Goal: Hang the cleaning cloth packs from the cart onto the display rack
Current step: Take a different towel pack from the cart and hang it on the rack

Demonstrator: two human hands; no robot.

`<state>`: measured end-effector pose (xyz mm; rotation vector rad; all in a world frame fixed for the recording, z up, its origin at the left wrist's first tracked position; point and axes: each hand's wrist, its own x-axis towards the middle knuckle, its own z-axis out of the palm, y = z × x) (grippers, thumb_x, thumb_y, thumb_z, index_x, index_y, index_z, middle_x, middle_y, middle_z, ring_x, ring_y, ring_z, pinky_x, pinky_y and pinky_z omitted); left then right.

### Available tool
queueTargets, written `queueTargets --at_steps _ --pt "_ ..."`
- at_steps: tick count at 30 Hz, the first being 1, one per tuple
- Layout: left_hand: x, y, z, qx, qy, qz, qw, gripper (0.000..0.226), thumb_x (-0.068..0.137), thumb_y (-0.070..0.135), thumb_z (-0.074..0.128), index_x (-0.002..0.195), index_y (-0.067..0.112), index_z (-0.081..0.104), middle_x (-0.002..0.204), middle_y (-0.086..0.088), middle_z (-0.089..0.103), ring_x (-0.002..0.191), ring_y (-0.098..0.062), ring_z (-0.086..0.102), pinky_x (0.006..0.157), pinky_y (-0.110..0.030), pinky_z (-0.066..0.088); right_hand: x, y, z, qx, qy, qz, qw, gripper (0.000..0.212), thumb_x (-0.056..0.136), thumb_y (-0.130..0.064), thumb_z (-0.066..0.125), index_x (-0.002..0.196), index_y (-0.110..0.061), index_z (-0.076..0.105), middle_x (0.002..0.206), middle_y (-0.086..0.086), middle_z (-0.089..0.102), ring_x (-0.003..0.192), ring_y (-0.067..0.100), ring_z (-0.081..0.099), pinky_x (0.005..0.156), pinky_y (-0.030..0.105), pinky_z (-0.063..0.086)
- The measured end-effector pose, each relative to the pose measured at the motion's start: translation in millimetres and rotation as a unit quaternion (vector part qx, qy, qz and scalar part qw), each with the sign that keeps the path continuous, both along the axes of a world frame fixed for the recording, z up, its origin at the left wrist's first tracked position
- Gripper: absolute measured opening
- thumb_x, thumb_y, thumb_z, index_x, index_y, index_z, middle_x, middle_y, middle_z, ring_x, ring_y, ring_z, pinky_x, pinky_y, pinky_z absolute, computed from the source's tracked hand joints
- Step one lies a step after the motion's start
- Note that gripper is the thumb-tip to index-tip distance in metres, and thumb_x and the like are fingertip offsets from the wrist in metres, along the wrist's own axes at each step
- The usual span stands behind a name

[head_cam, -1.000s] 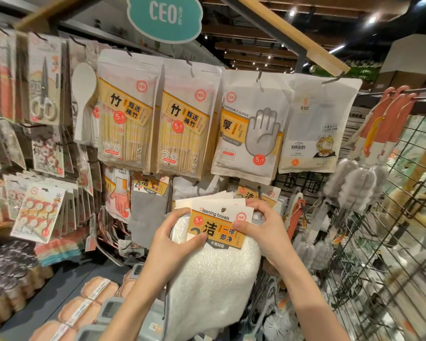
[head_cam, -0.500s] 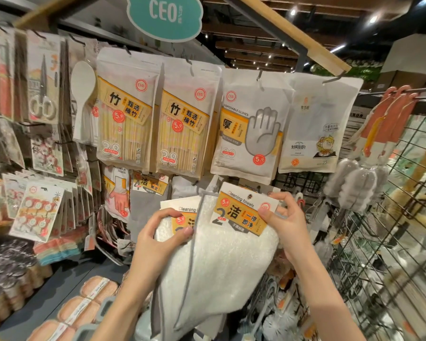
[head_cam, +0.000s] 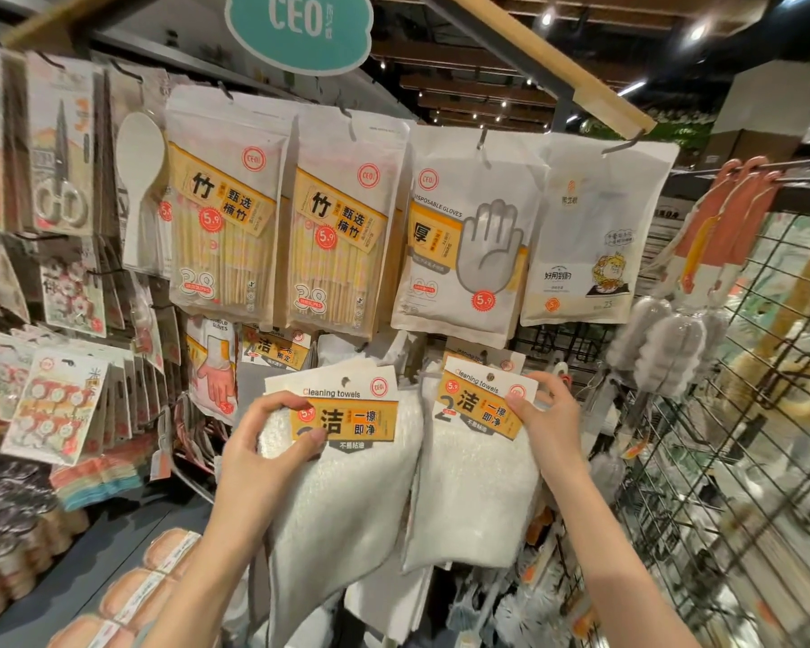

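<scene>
I hold two white cleaning cloth packs with orange "Cleaning towels" header cards in front of the display rack. My left hand (head_cam: 265, 453) pinches the header card of the left cloth pack (head_cam: 347, 488). My right hand (head_cam: 550, 425) pinches the card of the right cloth pack (head_cam: 473, 498), which is held up close to the lower row of the rack (head_cam: 576, 341), just under the glove bags. More cloth packs (head_cam: 274, 350) hang behind on that row. I cannot tell whether the right pack's hole sits on a hook. No cart shows.
Bamboo chopstick bags (head_cam: 228, 226), disposable glove bags (head_cam: 468, 236) and a white pouch (head_cam: 590, 240) hang above. Bottle brushes (head_cam: 660, 348) and a wire grid panel (head_cam: 739, 437) stand to the right. Scissors cards and hook packs hang left; sponges (head_cam: 160, 582) lie below.
The two packs, stacked together a second ago, have been pulled apart. My right hand carried its pack to the right and up toward the rack; my left hand keeps the other.
</scene>
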<state>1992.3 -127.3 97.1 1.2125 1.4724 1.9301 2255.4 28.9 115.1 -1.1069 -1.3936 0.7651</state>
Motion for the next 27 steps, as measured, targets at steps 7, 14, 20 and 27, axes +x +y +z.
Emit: queueTargets --at_steps 7,14,20,27 --pt "5.3 -0.6 3.7 0.004 -0.025 -0.02 0.999 0.034 0.075 0.008 0.077 0.086 0.037 0.064 0.099 0.025 0.065 0.093 -0.012 0.066 0.072 -0.026 0.056 -9.4 22.6 -9.7 -0.005 0.022 -0.033 0.999 0.024 0.083 0.002 0.065 0.101 -0.012 0.058 0.096 -0.002 0.063 0.088 0.008 0.06 0.068 0.018 0.052" --pt "12.8 -2.5 3.0 0.02 -0.042 -0.042 0.998 0.035 0.076 -0.002 0.075 0.083 0.031 0.065 0.094 0.005 0.067 0.072 -0.003 0.067 0.06 -0.015 0.053 -19.9 46.0 -15.1 0.009 0.001 -0.069 0.998 0.024 0.089 -0.005 0.06 0.111 -0.014 0.062 0.096 -0.005 0.062 0.092 0.008 0.056 0.077 0.018 0.045" --pt "12.1 0.2 0.9 0.013 -0.046 -0.054 0.997 0.034 0.075 0.001 0.075 0.083 0.033 0.065 0.095 0.013 0.069 0.074 -0.008 0.069 0.061 -0.017 0.054 -20.1 64.5 -9.2 0.01 -0.032 -0.121 0.992 0.026 0.085 -0.005 0.065 0.11 -0.009 0.056 0.102 0.006 0.058 0.098 0.024 0.058 0.077 0.028 0.043" --pt "13.3 3.0 -1.6 0.01 -0.052 -0.056 0.997 0.034 0.074 0.003 0.077 0.084 0.034 0.066 0.096 0.015 0.069 0.076 -0.009 0.069 0.061 -0.018 0.054 -8.6 45.9 -8.0 0.014 -0.079 -0.103 0.991 0.033 0.081 -0.01 0.071 0.109 -0.008 0.053 0.107 0.001 0.05 0.105 0.024 0.053 0.088 0.035 0.045"
